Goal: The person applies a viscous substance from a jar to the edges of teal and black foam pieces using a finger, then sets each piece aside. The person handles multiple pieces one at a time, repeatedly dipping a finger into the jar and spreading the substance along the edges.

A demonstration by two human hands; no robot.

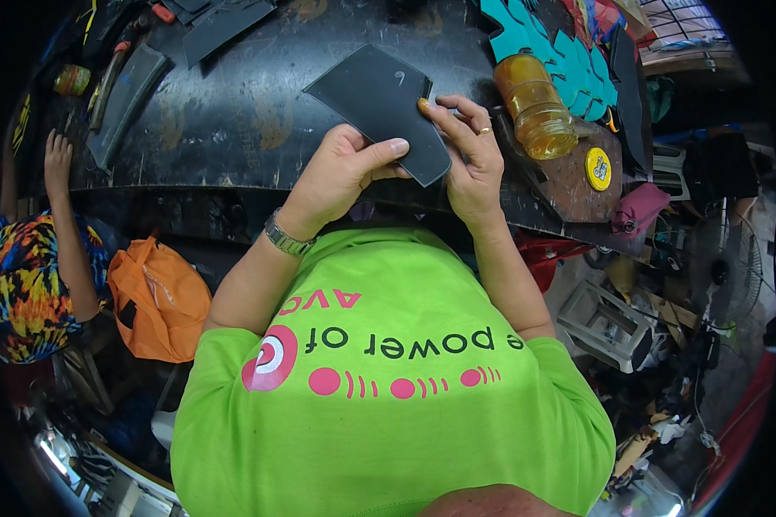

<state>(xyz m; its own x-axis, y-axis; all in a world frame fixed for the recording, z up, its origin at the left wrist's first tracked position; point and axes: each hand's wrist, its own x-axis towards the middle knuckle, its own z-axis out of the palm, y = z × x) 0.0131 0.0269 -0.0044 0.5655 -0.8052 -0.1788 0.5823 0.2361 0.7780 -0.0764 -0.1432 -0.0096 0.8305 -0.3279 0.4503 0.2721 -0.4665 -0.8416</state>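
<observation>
A flat black cut panel, several-sided with straight edges, is held up over the near edge of the dark worktable. My left hand grips its lower left edge, thumb on top and fingers underneath. At its right edge is my right hand, fingers curled against the side; the thumb is mostly hidden. An amber-brown smear, like glue, coats one of its fingertips. Just right of that hand a clear plastic jar of amber liquid stands on a brown board, with a round yellow lid beside it.
Teal cut pieces overlap in rows at the far right of the worktable. More black panels lie far left. A co-worker's hand rests at the table's left end, near an orange bag. A grey stool stands right.
</observation>
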